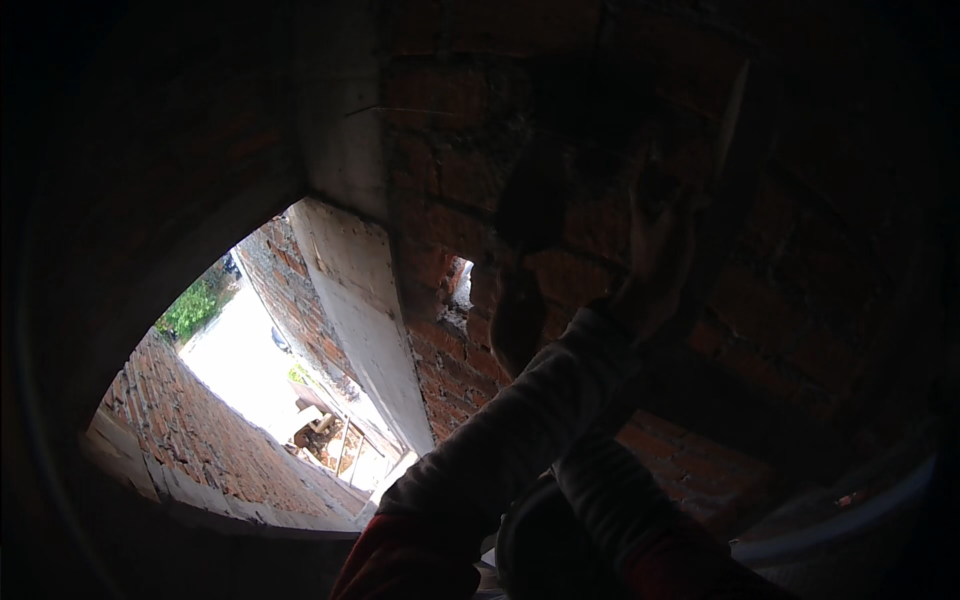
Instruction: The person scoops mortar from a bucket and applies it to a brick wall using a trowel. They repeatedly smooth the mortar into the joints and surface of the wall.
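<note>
My forearms, in dark grey and red sleeves, cross in front of a brick wall (455, 365). The left forearm reaches up and to the right. My left hand (655, 245) is raised near the wall, beside a pale-edged upright piece (733, 120); its fingers are too dark to read. The right forearm passes behind the left one. My right hand (517, 315) shows left of it, close to the bricks, and looks closed. Just above it is a dark rounded shape (530, 200), which I cannot identify. Deep shadow hides both hands' fingertips.
A small hole (461, 283) in the brickwork lets light through, left of my right hand. Further left, a concrete column (345, 270) borders a bright opening. Outside are another brick wall (190, 420), green plants (188, 308) and scattered boards and rubble (335, 440) below. A thin wire (400, 109) sticks out above.
</note>
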The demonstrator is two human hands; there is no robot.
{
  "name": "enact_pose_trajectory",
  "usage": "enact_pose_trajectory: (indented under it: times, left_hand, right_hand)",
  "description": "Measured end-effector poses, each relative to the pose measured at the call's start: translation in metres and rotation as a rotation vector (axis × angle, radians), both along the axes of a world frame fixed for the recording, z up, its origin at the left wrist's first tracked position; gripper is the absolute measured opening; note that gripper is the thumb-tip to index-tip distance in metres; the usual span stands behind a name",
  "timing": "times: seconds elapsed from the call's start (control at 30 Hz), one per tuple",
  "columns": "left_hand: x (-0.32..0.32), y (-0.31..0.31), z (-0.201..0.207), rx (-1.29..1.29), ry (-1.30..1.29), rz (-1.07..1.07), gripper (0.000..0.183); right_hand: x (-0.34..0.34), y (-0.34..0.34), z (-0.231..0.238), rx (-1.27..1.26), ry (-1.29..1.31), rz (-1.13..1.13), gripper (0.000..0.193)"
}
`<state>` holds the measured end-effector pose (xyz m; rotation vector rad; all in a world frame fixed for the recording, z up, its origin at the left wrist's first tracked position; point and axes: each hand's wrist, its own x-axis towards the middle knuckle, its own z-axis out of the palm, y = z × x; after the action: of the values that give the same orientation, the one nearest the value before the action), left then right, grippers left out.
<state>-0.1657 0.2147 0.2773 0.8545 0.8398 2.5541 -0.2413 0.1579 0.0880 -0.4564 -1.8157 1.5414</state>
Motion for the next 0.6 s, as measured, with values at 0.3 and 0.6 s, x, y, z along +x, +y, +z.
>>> enact_pose_trajectory:
  times: [0.3,0.6]
  left_hand:
    - [-0.004,0.005,-0.001,0.012,-0.012,0.007,0.037]
    - [-0.003,0.002,-0.001,0.048,-0.024,-0.012,0.041]
  right_hand:
    - [0.003,0.000,0.000,0.063,0.055,-0.051,0.034]
    - [0.012,-0.002,-0.008,0.143,0.123,-0.151,0.033]
